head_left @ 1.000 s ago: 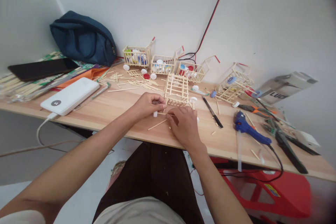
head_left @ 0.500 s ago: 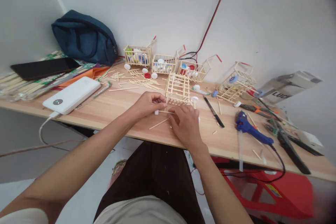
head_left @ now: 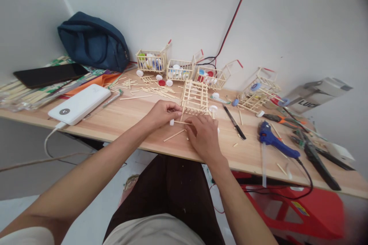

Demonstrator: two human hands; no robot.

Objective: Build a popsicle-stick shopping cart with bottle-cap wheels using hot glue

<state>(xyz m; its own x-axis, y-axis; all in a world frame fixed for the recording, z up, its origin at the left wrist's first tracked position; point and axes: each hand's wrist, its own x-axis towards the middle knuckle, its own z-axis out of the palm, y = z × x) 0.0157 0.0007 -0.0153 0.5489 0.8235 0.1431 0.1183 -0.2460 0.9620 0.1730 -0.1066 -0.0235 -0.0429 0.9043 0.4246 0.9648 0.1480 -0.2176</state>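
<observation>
Both my hands rest on the wooden table (head_left: 123, 116) near its front edge. My left hand (head_left: 162, 113) is curled, fingers pinched on a thin wooden stick (head_left: 179, 122) with a small white cap (head_left: 171, 123) at its end. My right hand (head_left: 202, 134) lies knuckles up over the stick's other end, fingers bent and closed on it. Just behind the hands lies a flat stick lattice frame (head_left: 195, 97). A loose stick (head_left: 174, 135) lies under my wrists.
Several small stick carts (head_left: 151, 61) with bottle caps line the wall. A white power bank (head_left: 79, 103), black phone (head_left: 47, 74) and blue bag (head_left: 93, 42) sit left. A blue glue gun (head_left: 273, 141), black knife (head_left: 233, 121) and pliers (head_left: 313, 157) lie right.
Nothing but a slight camera shift; both hands stay on the stick in the same place.
</observation>
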